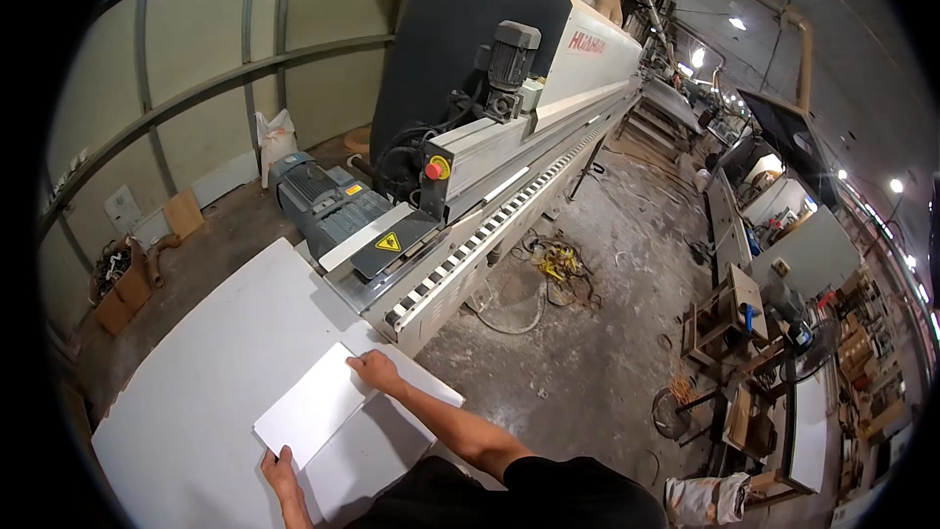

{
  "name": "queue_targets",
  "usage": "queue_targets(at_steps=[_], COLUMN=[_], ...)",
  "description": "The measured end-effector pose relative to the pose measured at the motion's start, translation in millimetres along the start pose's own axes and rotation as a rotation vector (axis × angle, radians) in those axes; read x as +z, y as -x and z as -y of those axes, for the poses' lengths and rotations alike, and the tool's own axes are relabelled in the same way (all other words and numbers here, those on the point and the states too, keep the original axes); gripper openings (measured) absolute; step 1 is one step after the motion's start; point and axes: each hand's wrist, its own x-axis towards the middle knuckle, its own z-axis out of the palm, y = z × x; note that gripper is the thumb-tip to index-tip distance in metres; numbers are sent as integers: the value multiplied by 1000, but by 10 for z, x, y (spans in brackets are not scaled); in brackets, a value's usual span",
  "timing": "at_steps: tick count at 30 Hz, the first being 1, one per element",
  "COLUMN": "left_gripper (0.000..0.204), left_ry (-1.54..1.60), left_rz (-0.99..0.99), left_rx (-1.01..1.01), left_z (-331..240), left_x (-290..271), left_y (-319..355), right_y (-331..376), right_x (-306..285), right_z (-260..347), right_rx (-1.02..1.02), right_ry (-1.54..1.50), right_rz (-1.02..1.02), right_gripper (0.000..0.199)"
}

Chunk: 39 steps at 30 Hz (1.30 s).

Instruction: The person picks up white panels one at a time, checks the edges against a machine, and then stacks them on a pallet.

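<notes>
A white rectangular panel [311,406] is held between my two hands, low over a larger white board surface [196,382]. My left hand [282,475] grips its near left corner, thumb on top. At the panel's far right edge, my right hand [375,370] is closed on it with the thumb above and the other fingers partly hidden. Just beyond the panel stands the end of a long edge-banding type machine [548,152], with a roller chain track [490,235] along its side.
A grey motor [318,186] and a red emergency button [434,170] sit at the machine's near end. Cables and yellow straps [560,263] lie on the concrete floor. To the right are wooden stands, a fan [815,348] and a white sack [705,500]. A cardboard box [125,284] stands at left.
</notes>
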Motion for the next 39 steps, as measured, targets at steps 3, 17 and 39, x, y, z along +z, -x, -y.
queue_targets(at_steps=[3, 17, 39], left_gripper=[27, 28, 29], left_ry=[8, 61, -35], left_rz=[1, -48, -192], left_rx=[23, 76, 13], left_z=[14, 69, -71], left_x=[0, 24, 32], left_y=[15, 67, 186], right_y=[24, -26, -410], right_x=[-19, 74, 442], right_z=[-9, -116, -933], right_rx=[17, 5, -310], right_ry=[-18, 12, 345], right_rz=[17, 49, 65], right_gripper=[50, 52, 38])
